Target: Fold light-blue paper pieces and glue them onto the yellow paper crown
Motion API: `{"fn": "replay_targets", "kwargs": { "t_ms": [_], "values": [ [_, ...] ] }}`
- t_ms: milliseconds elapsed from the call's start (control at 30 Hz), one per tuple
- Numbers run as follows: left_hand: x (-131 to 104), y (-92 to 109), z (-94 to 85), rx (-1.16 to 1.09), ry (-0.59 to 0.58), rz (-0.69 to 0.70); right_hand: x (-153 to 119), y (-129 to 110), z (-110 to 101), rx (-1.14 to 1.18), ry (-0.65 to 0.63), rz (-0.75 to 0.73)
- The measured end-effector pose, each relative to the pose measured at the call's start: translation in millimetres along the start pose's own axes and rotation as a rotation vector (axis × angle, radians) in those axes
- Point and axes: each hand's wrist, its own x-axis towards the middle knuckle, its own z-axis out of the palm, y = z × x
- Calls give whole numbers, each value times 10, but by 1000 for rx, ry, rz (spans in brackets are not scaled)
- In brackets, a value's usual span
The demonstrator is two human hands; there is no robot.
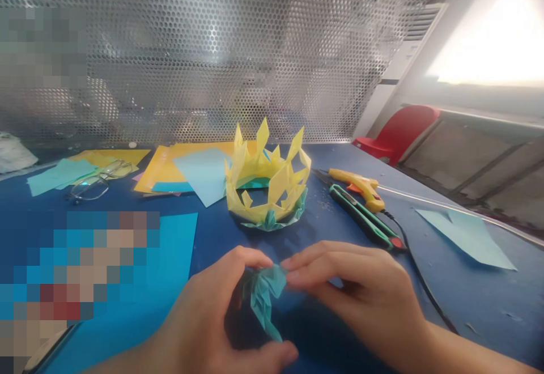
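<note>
A small folded piece of teal paper (267, 294), creased into pleats, is held between my two hands just above the blue table. My left hand (212, 311) grips it from the left, forefinger at its top and thumb near its lower tip. The fingertips of my right hand (357, 283) pinch its upper right edge. Beyond my hands stands a yellow paper crown (278, 184) with pointed, diamond-shaped tips. Folded teal paper pieces (271, 221) sit along the crown's lower front and right rim.
Right of the crown lie a yellow glue gun (361, 184) with a black cord and a green utility knife (365, 218). A pale teal sheet (471, 238) is farther right. Glasses (96, 184) and coloured paper (199, 173) lie at the back left; a blue sheet (170, 272) is nearer.
</note>
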Motion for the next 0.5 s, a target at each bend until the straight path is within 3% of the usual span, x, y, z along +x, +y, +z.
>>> {"fn": "replay_targets", "kwargs": {
  "t_ms": [267,500],
  "values": [
    [-17,-5,6,1,-42,-35,-8,3,24,-120,46,-46],
    [25,-19,4,122,9,89,-58,64,79,-180,97,66]
  ]
}}
